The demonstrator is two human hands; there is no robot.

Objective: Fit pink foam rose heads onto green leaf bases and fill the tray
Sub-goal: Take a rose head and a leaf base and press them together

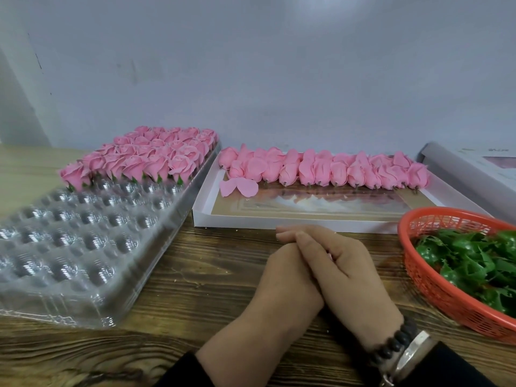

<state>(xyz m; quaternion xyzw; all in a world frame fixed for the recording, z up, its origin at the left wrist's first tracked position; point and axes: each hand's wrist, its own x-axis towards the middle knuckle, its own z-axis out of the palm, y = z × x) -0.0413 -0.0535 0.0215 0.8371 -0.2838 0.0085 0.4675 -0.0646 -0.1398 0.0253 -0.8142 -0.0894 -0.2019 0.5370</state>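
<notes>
A wood-grain tabletop [212, 277] meets a pale wall [251, 79] behind. At the far right edge lies a grey roll [458, 169] beside a printed sheet [494, 160].

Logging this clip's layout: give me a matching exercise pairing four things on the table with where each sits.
Things:
1. clear plastic blister tray
2. white shallow cardboard box
3. red plastic mesh basket
4. clasped hands

Places:
A. right edge, holding green leaf bases
B. left, far rows filled with finished roses
C. near centre, on the wood table
D. centre back, holding loose pink rose heads

Pairs: 1-B, 2-D, 3-A, 4-C
</notes>
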